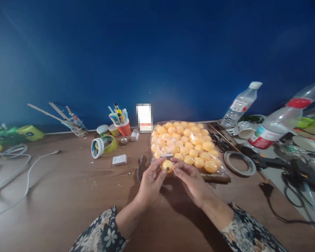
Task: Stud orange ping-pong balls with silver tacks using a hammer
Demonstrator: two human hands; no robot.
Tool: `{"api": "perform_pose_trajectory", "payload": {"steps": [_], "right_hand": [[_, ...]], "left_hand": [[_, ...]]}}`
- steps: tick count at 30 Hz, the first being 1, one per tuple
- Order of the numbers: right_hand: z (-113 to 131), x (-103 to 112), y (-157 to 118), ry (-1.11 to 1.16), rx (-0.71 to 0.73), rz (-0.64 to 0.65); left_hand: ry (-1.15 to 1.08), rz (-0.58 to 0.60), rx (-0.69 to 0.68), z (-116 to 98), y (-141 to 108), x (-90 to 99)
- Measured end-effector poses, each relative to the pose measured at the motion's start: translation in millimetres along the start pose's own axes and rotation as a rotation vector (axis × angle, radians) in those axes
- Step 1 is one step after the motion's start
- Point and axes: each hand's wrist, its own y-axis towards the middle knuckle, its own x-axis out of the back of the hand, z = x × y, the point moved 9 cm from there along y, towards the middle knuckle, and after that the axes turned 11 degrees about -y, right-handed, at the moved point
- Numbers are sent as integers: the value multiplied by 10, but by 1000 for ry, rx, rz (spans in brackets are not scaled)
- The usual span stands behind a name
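Observation:
Between the thumb and fingers of my left hand (151,179) is a small yellow-orange ball (167,163) with a dark spot on its near side. My right hand (193,180) is at the ball's right edge, its thumb and forefinger pinched close together. Whatever is in that pinch is too small to make out. Just behind both hands lies a clear plastic bag (185,141) filled with similar yellow-orange balls. A grey-white block (167,155) shows at the bag's front, partly hidden by my fingers.
A red cup of pens (124,128), tape rolls (110,144) and a small white box (119,160) stand left of the bag. To the right are a white tape ring (239,163), scissors (222,143), plastic bottles (275,126) and a black plug cable (267,192). White cables (28,182) cross the left side.

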Motion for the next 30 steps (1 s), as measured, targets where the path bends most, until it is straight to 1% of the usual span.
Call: {"api": "perform_pose_trajectory", "payload": {"steps": [7, 11, 19, 24, 30], "right_hand": [[-5, -40, 4, 63, -22, 22], [-5, -43, 12, 78, -11, 37], [11, -41, 20, 46, -17, 36], [12, -58, 19, 51, -31, 61], [36, -65, 13, 35, -20, 54]], "left_hand": [[-22, 21, 24, 16, 6, -38], [-34, 25, 26, 27, 13, -38], [-39, -3, 37, 49, 22, -13], [-40, 10, 35, 42, 18, -24], [-38, 18, 41, 39, 19, -35]]}}
